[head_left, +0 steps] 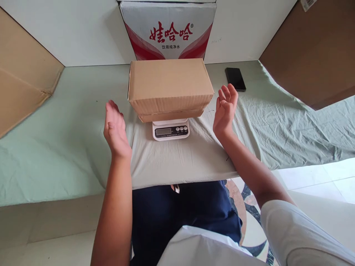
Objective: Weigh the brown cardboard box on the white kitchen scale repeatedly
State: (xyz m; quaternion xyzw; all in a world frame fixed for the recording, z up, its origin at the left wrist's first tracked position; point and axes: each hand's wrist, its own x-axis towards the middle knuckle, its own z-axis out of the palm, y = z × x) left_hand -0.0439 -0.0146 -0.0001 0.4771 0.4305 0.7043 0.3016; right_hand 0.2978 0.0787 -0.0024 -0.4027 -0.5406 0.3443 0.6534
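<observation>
A cardboard box (169, 87) sat on a kitchen scale (171, 130). The left hand (115, 131) and right hand (225, 109) hovered beside it, open and empty.

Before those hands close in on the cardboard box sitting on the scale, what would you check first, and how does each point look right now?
1. Left hand open and empty: ok.
2. Right hand open and empty: ok.
3. Cardboard box resting flat on the kitchen scale: ok.
4. Box centred on the scale: cannot tell, it hides the platform.
5. Scale display readable: cannot tell, too small.
6. Phone lying apart from the box: ok.
</observation>
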